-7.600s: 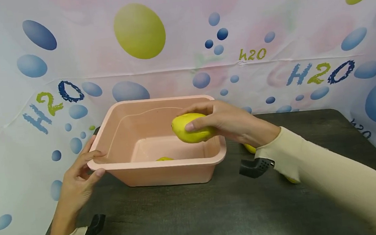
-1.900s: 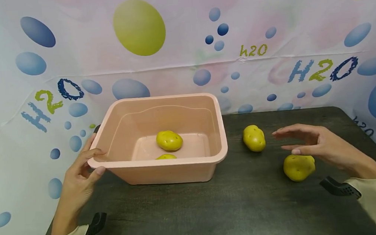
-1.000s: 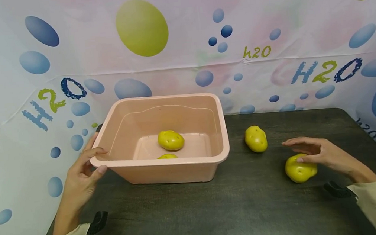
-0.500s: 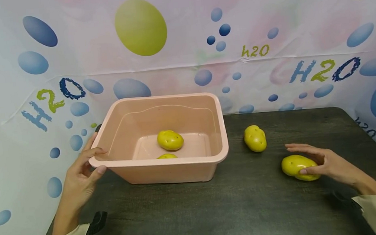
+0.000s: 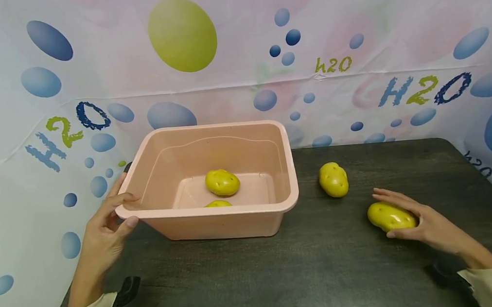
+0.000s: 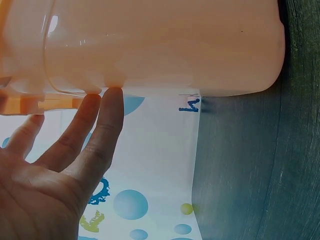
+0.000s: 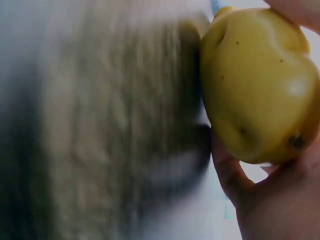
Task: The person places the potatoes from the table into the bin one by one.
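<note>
My left hand [image 5: 103,234] grips the left front corner of a peach-coloured plastic basin [image 5: 226,226], its index finger over the rim and thumb at the front. In the left wrist view, fingertips [image 6: 112,100] press the basin's outer wall [image 6: 165,50]. At the right of the table, my right hand [image 5: 437,229] holds a yellow potato [image 5: 389,216], thumb on the near side and fingers along the far side. The right wrist view has this potato [image 7: 260,80] large, with fingers at opposite sides of it.
Inside the basin lie a yellow potato [image 5: 222,183] and another potato [image 5: 218,203], mostly hidden by the front wall. One more potato [image 5: 333,180] rests on the dark table [image 5: 283,277] between basin and right hand. A patterned sheet [image 5: 236,42] hangs behind.
Earlier, the right hand held a potato over the basin; now that potato lies inside. The hand came back right, reached down to another potato, turned it and closed around it. The left hand stayed put.
</note>
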The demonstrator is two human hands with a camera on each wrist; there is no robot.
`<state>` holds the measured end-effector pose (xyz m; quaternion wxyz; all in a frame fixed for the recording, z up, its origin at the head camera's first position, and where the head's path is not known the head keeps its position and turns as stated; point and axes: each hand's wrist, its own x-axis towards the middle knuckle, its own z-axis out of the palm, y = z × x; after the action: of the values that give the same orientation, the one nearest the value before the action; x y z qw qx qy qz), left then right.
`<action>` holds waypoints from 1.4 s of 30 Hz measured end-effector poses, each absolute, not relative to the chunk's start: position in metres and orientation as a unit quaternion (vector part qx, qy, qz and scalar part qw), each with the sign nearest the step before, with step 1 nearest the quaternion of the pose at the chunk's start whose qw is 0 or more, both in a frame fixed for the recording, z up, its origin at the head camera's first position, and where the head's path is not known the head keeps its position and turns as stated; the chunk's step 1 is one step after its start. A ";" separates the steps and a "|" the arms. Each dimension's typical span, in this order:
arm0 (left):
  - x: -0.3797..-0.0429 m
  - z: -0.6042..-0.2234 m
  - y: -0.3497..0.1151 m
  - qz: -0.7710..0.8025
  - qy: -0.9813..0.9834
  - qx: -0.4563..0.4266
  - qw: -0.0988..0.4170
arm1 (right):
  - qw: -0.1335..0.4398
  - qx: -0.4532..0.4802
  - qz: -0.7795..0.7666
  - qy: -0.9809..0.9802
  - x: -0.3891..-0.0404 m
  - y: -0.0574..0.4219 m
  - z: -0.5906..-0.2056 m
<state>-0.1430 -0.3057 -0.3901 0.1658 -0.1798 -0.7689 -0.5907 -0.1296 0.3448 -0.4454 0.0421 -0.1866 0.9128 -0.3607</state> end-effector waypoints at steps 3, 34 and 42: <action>-0.143 -0.390 -0.306 -0.594 -0.766 -0.182 0.167 | 0.038 -0.189 -0.353 0.916 -0.128 0.343 -0.447; -0.143 -0.391 -0.306 -0.605 -0.758 -0.179 0.163 | 0.018 -0.140 -0.385 0.912 -0.123 0.331 -0.432; -0.144 -0.391 -0.307 -0.607 -0.756 -0.186 0.161 | 0.043 -0.145 -0.426 0.892 -0.122 0.324 -0.419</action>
<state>-0.1443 -0.3069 -0.3910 0.1606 -0.1855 -0.7561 -0.6068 -0.1220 0.3243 -0.4188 0.0430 -0.1448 0.8918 -0.4265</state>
